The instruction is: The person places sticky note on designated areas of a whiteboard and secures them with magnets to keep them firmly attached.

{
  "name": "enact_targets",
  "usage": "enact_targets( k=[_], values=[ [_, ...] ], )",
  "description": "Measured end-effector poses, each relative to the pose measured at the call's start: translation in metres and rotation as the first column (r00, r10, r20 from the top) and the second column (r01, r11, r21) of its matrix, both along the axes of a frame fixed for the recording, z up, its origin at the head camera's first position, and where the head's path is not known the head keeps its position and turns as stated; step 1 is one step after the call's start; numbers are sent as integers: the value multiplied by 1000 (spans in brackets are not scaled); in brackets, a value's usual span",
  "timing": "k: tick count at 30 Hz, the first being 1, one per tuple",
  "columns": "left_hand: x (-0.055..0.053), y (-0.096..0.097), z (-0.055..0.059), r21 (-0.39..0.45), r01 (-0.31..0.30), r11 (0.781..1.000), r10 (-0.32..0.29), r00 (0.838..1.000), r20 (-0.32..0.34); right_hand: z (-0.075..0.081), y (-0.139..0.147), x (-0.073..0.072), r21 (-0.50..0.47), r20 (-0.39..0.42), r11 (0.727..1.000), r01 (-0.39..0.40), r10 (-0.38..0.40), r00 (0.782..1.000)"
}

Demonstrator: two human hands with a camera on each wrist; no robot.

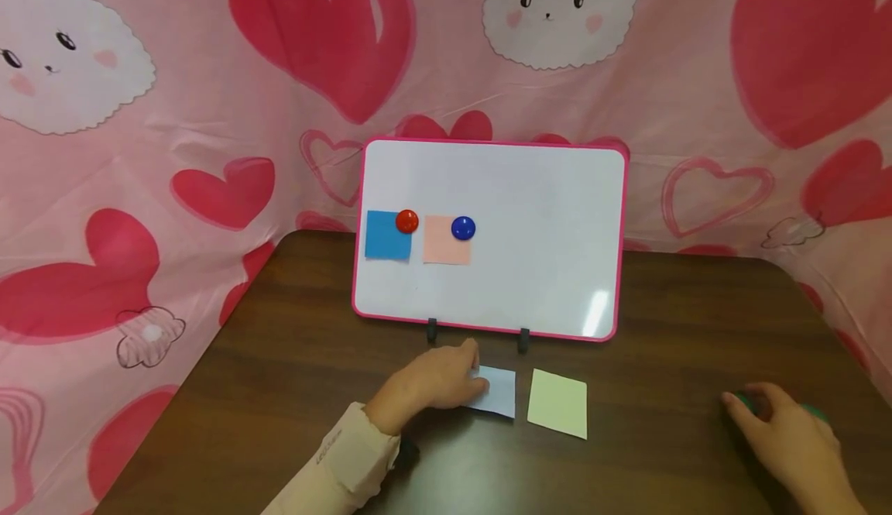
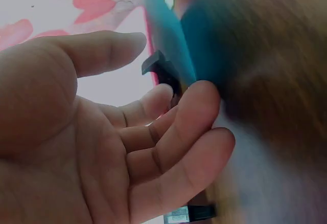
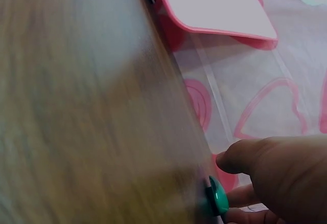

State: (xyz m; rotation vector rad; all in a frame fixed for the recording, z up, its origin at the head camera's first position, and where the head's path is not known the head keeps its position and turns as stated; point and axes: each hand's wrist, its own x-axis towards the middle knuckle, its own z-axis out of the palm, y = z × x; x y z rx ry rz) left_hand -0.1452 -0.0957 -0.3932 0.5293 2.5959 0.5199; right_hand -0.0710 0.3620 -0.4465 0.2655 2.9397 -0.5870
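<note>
My left hand reaches over the light blue square note, its fingers covering the note's left part. In the left wrist view the thumb stands apart from the loosely bent fingers, and a fingertip meets the edge of the blue paper. A pale green square note lies just right of the blue one. At the table's right side my right hand is over green round magnets. In the right wrist view its fingers are right at one green magnet, with the thumb apart.
A pink-framed whiteboard stands on black feet at the table's back. A red magnet sits on a blue note, and a blue magnet on a pink note. Heart-patterned cloth hangs behind.
</note>
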Motion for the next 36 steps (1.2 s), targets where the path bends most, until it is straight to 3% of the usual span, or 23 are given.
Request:
enact_targets(
  k=[4, 10, 20, 24, 27, 32, 36],
  values=[
    [2, 0, 3, 14, 9, 1000, -10, 1000, 13, 2, 1, 1, -9, 37, 1000, -4, 4, 999],
    [3, 1, 6, 13, 25, 1000, -24, 999, -42, 4, 1, 3, -20, 133, 1000, 20, -18, 991],
    [9, 4, 9, 52, 80, 995, -72, 987, -145, 5, 2, 4, -18, 167, 1000, -4, 7, 986],
    [11, 10, 8, 37, 39, 999, -33, 987, -156, 6, 4, 3, -24, 180, 1000, -17, 21, 983],
    [15, 20, 2, -28, -11, 1000, 6, 985, -174, 7, 5, 3, -20, 179, 1000, -23, 26, 984],
    [23, 43, -12, -157, -68, 985, 24, 963, -267, 7, 6, 4, -18, 163, 1000, -24, 27, 986],
    [27, 49, -19, -180, -71, 981, 14, 954, -299, 5, 5, 1, -13, 121, 999, -33, 34, 992]
  ],
)
